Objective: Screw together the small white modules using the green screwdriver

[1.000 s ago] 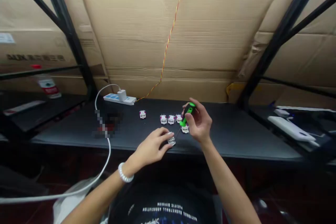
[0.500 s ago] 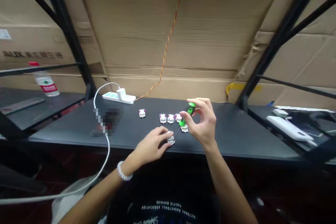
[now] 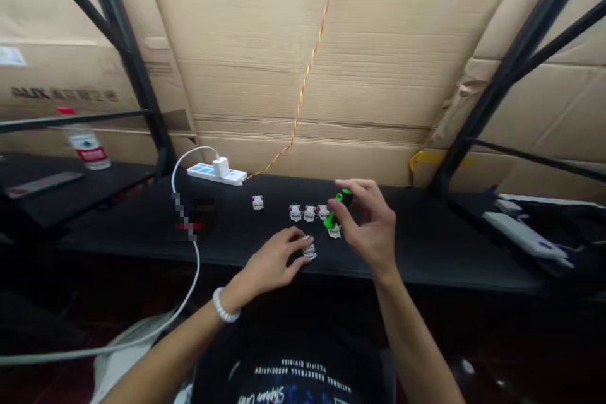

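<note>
Near the front edge of the dark table, my left hand (image 3: 276, 259) pinches a small white part (image 3: 309, 250) between thumb and fingers. My right hand (image 3: 370, 225) is closed around a screwdriver (image 3: 339, 205) with a green and black handle. The thin shaft slants down and left to the white part, though I cannot tell exactly where its tip touches. Just behind the shaft lies another small white part (image 3: 334, 231), partly covered by the handle. More white parts with purple bits stand in a row (image 3: 309, 213) farther back, and a single one (image 3: 257, 202) sits off to the left.
A white power strip (image 3: 207, 172) with a plugged-in charger (image 3: 220, 167) lies at the back left; its white cable (image 3: 195, 265) runs down past the table's front edge. Cardboard (image 3: 369, 63) walls the back. Black metal posts (image 3: 137, 76) flank the table. A bottle (image 3: 89, 148) stands left.
My right hand's fingers have shifted slightly on the screwdriver handle, which looks turned a little. My left hand keeps the white part in about the same place. The picture's exposure differs.
</note>
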Available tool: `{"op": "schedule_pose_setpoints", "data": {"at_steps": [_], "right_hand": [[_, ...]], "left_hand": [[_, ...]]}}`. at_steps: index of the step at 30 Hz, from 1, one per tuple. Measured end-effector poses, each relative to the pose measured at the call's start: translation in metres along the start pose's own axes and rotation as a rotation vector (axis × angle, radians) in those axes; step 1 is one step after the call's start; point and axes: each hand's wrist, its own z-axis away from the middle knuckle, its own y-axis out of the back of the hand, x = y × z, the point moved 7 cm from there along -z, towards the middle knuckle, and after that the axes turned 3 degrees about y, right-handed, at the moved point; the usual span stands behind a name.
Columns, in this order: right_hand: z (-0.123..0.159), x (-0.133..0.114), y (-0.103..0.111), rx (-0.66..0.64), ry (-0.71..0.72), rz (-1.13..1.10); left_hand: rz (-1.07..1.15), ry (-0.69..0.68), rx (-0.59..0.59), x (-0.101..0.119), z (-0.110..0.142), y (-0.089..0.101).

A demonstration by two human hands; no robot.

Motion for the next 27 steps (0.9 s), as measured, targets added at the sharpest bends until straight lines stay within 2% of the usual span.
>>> {"op": "schedule_pose_setpoints", "data": {"at_steps": [3, 5, 10, 11, 14, 16, 19, 23, 27], "right_hand": [[0.003, -0.004, -0.007, -0.121, -0.029, -0.11], [0.003, -0.007, -0.009, -0.136, -0.021, -0.099], [0.0, -0.006, -0.001, 0.052, 0.044, 0.058], [-0.001, -0.005, -0.001, 0.052, 0.04, 0.044], [-0.001, 0.001, -0.004, -0.07, 0.005, -0.078], [-0.001, 0.003, -0.004, -0.103, -0.009, -0.117], [-0.001, 0.005, -0.005, -0.042, -0.017, -0.104], [0.002, 0.008, -0.012, 0.063, -0.064, -0.237], [0.006, 0.013, -0.022, -0.076, -0.149, -0.37]], "left_hand": [[0.003, -0.005, 0.001, 0.0, 0.0, -0.001], [0.006, -0.013, 0.008, -0.001, 0.0, -0.001], [0.02, -0.017, 0.018, -0.003, 0.001, -0.002], [0.017, -0.014, 0.017, -0.003, 0.001, -0.001], [0.013, -0.021, 0.025, -0.002, 0.001, 0.0], [0.014, -0.021, 0.031, -0.002, 0.001, 0.001], [0.014, -0.017, 0.027, -0.001, 0.001, 0.001], [0.015, -0.016, 0.025, -0.001, 0.001, 0.0], [0.017, -0.024, 0.035, -0.001, 0.001, 0.001]]}}
